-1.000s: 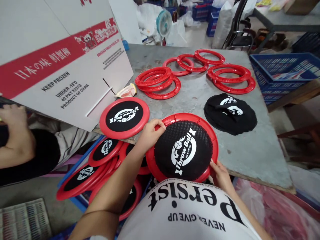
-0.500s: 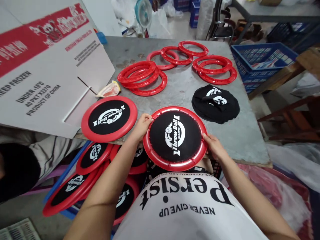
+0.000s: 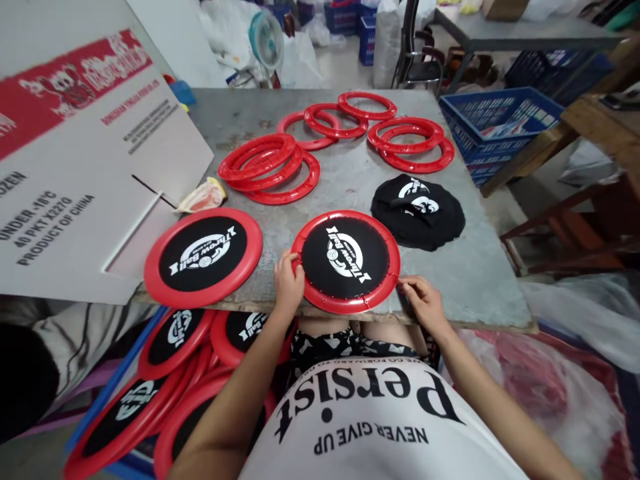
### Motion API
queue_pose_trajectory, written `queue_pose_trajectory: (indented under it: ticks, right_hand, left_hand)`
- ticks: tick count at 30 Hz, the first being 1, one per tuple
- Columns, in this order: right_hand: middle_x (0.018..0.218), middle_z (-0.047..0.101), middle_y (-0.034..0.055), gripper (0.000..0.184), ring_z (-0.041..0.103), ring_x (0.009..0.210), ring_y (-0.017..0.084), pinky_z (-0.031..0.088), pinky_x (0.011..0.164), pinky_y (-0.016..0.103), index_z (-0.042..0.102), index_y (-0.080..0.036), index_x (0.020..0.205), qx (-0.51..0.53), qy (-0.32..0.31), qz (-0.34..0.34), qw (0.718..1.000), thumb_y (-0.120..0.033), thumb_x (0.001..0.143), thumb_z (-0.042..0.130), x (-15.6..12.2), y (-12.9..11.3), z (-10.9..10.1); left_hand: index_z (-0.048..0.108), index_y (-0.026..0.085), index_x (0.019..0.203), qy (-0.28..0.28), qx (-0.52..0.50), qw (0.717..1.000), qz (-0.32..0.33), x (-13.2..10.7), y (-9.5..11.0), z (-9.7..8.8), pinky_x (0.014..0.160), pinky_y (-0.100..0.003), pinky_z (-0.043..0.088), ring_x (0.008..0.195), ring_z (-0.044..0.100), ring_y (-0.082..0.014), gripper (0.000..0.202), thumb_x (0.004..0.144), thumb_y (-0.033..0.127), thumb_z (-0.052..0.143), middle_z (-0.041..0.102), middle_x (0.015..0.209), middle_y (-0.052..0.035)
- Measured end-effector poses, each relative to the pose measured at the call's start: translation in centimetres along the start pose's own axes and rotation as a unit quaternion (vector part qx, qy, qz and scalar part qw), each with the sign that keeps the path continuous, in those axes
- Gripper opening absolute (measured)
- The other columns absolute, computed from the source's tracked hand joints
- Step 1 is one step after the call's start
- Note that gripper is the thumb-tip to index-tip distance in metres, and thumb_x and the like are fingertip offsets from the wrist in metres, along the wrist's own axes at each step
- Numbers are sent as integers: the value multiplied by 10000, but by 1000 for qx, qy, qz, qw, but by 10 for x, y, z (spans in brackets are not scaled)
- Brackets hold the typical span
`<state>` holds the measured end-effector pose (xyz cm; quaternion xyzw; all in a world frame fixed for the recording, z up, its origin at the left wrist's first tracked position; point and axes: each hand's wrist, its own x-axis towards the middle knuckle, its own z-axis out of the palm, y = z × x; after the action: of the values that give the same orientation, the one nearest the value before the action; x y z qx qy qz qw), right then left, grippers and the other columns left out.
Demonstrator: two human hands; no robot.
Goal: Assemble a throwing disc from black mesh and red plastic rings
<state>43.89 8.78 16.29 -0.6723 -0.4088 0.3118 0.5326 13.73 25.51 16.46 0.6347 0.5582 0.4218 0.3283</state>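
Observation:
A round paddle disc (image 3: 320, 257) with a red plastic rim and black fabric centre printed "Throw Ball" lies at the table's front edge. My left hand (image 3: 289, 287) is closed on the rim at its left side, fingers curled at the edge. My right hand (image 3: 425, 303) pinches the rim's right side between thumb and fingertips. Left of it sits a second disc (image 3: 165, 263) with a smooth red rim. A pile of black printed fabric rounds (image 3: 420, 230) touches or nearly touches the held disc's upper right.
Several red rings (image 3: 295, 193) lie loosely stacked across the grey table (image 3: 475, 287). A large printed carton (image 3: 115, 153) stands at left. Below the table edge, more discs (image 3: 180, 333) fill a blue crate. Blue baskets (image 3: 500, 110) stand right of the table.
The disc has turned between my hands, so its print slants differently, and it now rests flatter on the table, farther from my body. The whole view has shifted slightly.

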Motion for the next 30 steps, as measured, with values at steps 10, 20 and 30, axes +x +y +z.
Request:
queue_pose_trajectory:
  ticks: [10, 20, 30]
  right_hand:
    - [970, 715, 57, 241, 656, 907, 212, 503, 853, 373, 740, -242, 979, -98, -30, -100, 990, -426, 948, 587, 4, 18, -4]
    - [1029, 710, 59, 219, 666, 972, 199, 526, 877, 358, 730, -242, 1012, -121, -50, -175, 976, -357, 990, 546, -2, 19, -4]
    - [1056, 707, 70, 168, 659, 995, 226, 543, 876, 413, 682, -242, 1052, -226, 25, -290, 930, -293, 995, 533, -17, 38, -26]
  left_hand:
    - [635, 196, 1086, 49, 51, 996, 56, -4, -11, 0, 1072, -427, 481, 1194, 599, -229, 217, 921, 215, 495, 662, 1231, -108]
    - [556, 179, 1245, 65, 83, 992, 67, -10, -10, -1, 983, -420, 548, 1136, 629, -236, 320, 953, 298, 503, 629, 1246, -138]
    - [469, 145, 1426, 13, 239, 964, 116, 161, 38, -24, 1188, -444, 398, 1353, 523, -253, 521, 905, 163, 469, 549, 1459, -154]
